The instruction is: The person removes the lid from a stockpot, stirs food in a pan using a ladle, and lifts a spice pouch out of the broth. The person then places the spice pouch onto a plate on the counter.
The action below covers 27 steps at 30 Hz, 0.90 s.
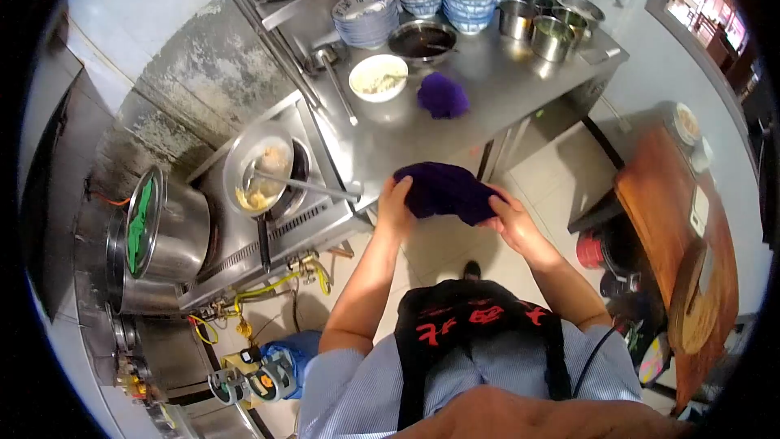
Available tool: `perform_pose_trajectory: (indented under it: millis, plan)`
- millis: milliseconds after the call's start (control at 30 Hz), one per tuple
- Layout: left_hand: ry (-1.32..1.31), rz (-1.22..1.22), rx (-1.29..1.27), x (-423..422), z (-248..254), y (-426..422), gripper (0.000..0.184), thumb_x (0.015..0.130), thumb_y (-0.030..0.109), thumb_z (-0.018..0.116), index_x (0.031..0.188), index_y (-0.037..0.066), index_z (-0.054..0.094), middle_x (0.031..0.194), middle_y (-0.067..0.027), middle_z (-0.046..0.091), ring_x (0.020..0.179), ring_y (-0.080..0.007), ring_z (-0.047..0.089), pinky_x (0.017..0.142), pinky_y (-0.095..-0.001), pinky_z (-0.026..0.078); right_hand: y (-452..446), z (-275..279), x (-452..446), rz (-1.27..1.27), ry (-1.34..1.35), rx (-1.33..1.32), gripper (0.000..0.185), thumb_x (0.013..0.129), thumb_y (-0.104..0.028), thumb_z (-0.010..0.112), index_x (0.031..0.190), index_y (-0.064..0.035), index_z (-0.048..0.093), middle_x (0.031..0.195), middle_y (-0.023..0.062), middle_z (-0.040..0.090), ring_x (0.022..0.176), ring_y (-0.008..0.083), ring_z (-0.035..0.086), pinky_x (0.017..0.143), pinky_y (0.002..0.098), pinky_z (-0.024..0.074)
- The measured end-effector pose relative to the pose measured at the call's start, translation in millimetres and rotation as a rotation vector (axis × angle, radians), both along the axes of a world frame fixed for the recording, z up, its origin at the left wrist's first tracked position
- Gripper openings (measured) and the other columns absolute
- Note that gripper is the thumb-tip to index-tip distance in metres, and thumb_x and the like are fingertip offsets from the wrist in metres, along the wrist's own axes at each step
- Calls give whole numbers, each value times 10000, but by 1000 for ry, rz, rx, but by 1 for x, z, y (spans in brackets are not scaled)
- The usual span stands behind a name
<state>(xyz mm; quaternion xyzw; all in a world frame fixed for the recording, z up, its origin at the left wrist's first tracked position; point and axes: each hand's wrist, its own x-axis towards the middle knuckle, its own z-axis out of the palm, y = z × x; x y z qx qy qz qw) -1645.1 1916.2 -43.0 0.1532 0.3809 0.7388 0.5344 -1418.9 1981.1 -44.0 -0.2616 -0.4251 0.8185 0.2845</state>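
Note:
A dark purple cloth (445,189) is stretched between my two hands, in front of the steel counter's near edge. My left hand (395,205) grips its left end, thumb on top. At the other end, my right hand (509,215) pinches the cloth's corner. Both hands are in the air, apart from the counter. A second, brighter purple cloth (443,96) lies crumpled on the steel counter (406,134) beyond them. Near that cloth stands a white bowl (379,78) of pale food with a utensil in it.
On the left stove, a pan (258,169) holds a ladle (305,187) and food; its black handle juts forward. A large steel pot (175,228) stands further left. Stacked bowls (470,6) and steel pots (552,38) line the counter's back. A wooden table (658,195) is at right.

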Motion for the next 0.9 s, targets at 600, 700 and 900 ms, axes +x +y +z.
perform_pose_trajectory:
  millis: [600, 700, 900]
  plan:
    - [248, 142, -288, -101, -100, 205, 338, 879, 119, 541, 1196, 27, 470, 1004, -115, 606, 809, -192, 606, 701, -293, 499, 216, -164, -241, 673, -704, 1691, 484, 842, -340, 495, 1289, -158, 464, 1416, 92, 329, 1315, 317, 258, 1046, 501, 243]
    - [343, 58, -459, -104, -87, 228, 321, 870, 131, 547, 1171, 28, 498, 1005, -123, 607, 814, -205, 608, 694, -299, 501, 260, -145, -223, 436, -775, 1600, 445, 849, -247, 473, 1284, -153, 472, 1416, 91, 336, 1268, 312, 346, 1021, 448, 310]
    - [258, 34, -579, -101, -106, 250, 304, 888, 159, 532, 1157, 22, 495, 1015, -139, 604, 814, -198, 605, 677, -295, 496, 393, -144, -157, 236, -1084, 1470, 383, 854, -221, 444, 1215, -137, 541, 1363, 99, 404, 1216, 304, 401, 960, 456, 381]
